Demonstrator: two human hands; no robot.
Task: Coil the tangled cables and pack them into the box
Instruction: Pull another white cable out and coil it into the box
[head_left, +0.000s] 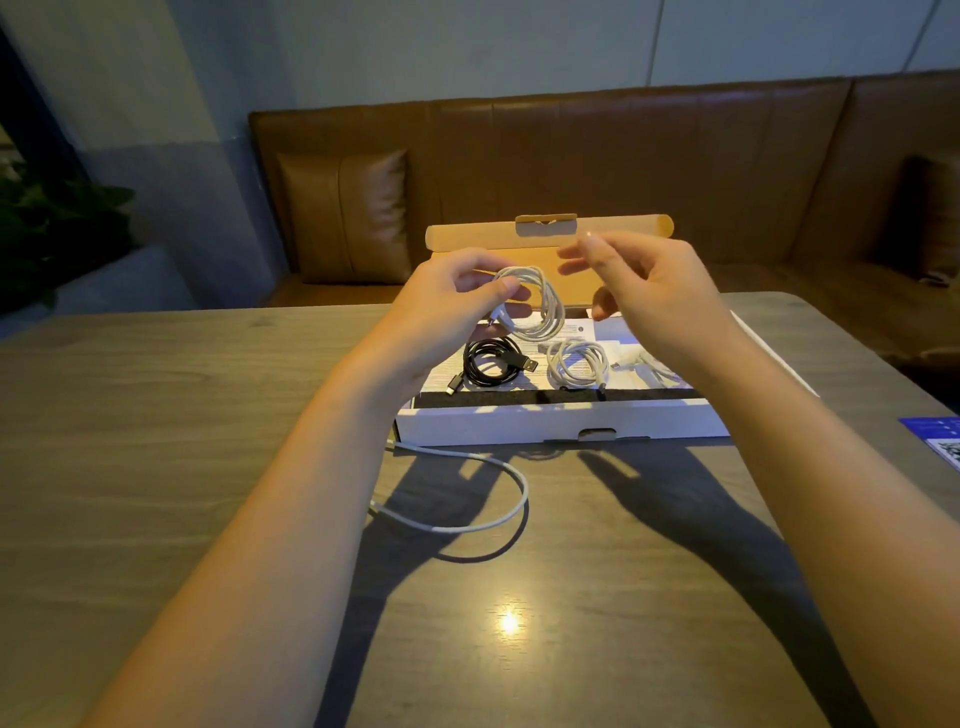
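A shallow white box (519, 423) lies open on the table, its brown lid (467, 236) standing up at the back. Inside it rest a coiled black cable (491, 361), a coiled white cable (576, 364) and another white item (644, 359) at the right, partly hidden. My left hand (452, 296) pinches a coiled white cable (540, 304) and holds it above the box. My right hand (644, 291) hovers just right of that coil, fingers spread and empty. A loose white cable (485, 525) curves across the table in front of the box.
The wooden table (156, 415) runs to a brown leather bench (623, 166) with a cushion (348, 213) behind the box. A blue leaflet (935, 436) lies at the right table edge. A dark plant (52, 228) stands at the far left.
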